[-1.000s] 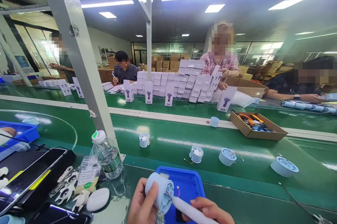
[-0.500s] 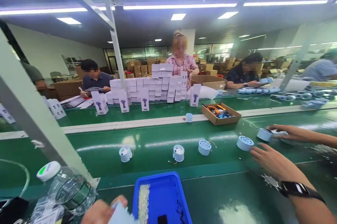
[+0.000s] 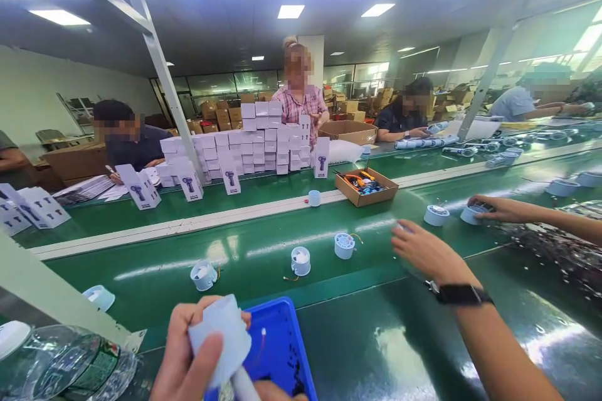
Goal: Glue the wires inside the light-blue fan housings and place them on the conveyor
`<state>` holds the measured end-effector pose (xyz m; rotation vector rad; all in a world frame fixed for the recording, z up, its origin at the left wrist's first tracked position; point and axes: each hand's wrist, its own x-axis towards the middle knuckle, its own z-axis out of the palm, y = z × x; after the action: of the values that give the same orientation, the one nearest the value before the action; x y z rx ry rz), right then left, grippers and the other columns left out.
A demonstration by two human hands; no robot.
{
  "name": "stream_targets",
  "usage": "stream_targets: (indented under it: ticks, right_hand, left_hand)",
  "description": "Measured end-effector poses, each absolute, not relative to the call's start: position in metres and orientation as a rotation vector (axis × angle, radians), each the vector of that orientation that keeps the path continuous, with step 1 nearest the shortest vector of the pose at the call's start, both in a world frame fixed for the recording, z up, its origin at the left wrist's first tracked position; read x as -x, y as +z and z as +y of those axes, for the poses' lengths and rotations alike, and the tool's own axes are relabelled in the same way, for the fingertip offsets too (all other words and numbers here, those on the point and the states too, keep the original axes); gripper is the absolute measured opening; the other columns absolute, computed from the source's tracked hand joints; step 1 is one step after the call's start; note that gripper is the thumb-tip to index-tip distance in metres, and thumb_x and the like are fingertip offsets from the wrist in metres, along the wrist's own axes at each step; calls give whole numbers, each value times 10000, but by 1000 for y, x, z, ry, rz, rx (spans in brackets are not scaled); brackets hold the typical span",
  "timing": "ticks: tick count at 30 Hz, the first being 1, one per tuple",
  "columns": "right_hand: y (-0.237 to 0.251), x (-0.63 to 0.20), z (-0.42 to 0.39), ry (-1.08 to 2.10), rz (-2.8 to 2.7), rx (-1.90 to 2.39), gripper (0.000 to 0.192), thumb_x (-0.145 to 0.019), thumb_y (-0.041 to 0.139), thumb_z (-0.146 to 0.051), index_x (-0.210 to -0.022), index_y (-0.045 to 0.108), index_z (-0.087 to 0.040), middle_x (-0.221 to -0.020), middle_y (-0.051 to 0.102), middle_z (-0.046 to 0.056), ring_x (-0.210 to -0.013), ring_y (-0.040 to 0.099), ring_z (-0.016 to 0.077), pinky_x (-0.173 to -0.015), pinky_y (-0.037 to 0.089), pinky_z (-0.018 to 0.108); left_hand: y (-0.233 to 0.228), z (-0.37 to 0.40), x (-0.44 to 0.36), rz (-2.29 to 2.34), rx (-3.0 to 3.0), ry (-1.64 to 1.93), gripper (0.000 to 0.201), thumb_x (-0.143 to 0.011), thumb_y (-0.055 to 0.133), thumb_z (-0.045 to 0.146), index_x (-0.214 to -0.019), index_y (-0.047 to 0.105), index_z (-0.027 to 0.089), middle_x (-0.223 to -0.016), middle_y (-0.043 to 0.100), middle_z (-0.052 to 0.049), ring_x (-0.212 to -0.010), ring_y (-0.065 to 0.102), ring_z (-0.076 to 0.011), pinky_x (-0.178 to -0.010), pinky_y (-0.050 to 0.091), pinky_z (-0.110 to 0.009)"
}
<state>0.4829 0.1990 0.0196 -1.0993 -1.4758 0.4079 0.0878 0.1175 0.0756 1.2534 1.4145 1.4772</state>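
My left hand (image 3: 183, 351) is closed round a light blue plastic piece (image 3: 221, 338), its thumb across the front, in front of the blue tray (image 3: 301, 351). A white rod-shaped piece (image 3: 243, 383) runs from under it to the bottom edge. Beside that rod, my right hand (image 3: 273, 391) is mostly cut off; its visible fingers appear closed on it. Light blue round fan housings (image 3: 300, 261) stand on the green conveyor (image 3: 263, 288) beyond the tray, some with thin wires attached. The tray holds small black bits and a thin wire with a white plug.
At right, a co-worker's watch-wearing hand (image 3: 423, 250) and other hand (image 3: 493, 208) reach over the belt. A clear bottle (image 3: 89, 363) lies tilted at lower left beside a metal post (image 3: 61, 300). A cardboard tool box (image 3: 369, 196) and stacked white boxes (image 3: 249, 150) stand beyond.
My left hand has risen with the light blue piece, and my right hand has come into view at the bottom. The camera view has turned right. The co-worker's watch-wearing hand has left a fan housing.
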Motion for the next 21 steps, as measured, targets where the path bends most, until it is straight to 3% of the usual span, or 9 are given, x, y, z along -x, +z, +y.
stream_targets:
  ticks: [3,5,7,9,11,14,18,21]
  right_hand:
    - [4,-469,173,440,-1676,1046,345,-578,568,26,-510,647,-303,-678,693,-183,-981,684,197,-1129,287,471]
    - [-3,-460,156,477,-1788,1006,354,-598,557,16,-529,652,-319,-706,709,-168,-991,687,247,-1142,247,544]
    - [-6,-461,142,523,-1846,1010,349,-614,575,3,-593,680,-329,-802,733,-145,-1026,673,281,-1155,217,568]
    - [-6,-471,131,513,-1837,1084,335,-633,613,-17,-719,717,-323,-953,738,-101,-1082,642,298,-1155,252,556]
    - [-9,-489,126,436,-1769,1161,289,-640,664,-63,-781,723,-308,-997,734,-58,-1081,642,301,-1084,405,525]
    - [-23,-517,131,333,-1703,1186,158,-637,695,-160,-686,705,-310,-874,744,-39,-948,688,293,-860,585,473]
    - [-38,-531,148,145,-1759,1240,116,-693,677,-274,-584,676,-315,-724,721,-31,-712,675,257,-672,598,438]
    - [-26,-500,151,251,-1727,1166,258,-705,726,-436,-509,628,-300,-573,648,-38,-589,617,200,-550,572,338]
  left_hand:
    - [64,180,-87,1642,-1927,978,365,-747,667,423,-1017,493,248,-962,614,-38,-883,610,-244,-801,483,-390]
    - [52,222,-97,1619,-2063,788,322,-720,717,321,-990,582,208,-1053,604,-56,-949,590,-252,-869,453,-441]
    - [37,251,-117,1597,-2142,619,238,-807,655,302,-1000,620,168,-1115,611,-72,-1008,580,-252,-874,458,-481]
    - [21,266,-142,1560,-2183,489,290,-856,604,314,-1106,600,169,-1178,601,-80,-1036,585,-259,-864,480,-483]
    - [6,270,-165,1519,-2207,370,339,-868,590,317,-1177,566,180,-1205,592,-91,-1013,602,-248,-836,506,-471]
    - [-11,268,-184,1460,-2263,271,394,-866,593,315,-1234,531,192,-1274,550,-105,-1059,581,-267,-851,502,-493]
    - [-21,265,-189,1350,-2397,295,470,-856,601,314,-1301,482,217,-1416,428,-115,-1215,467,-323,-960,403,-578]
    - [-20,266,-196,1120,-2484,305,407,-860,598,308,-1249,531,214,-1396,460,-107,-1214,471,-309,-977,389,-568]
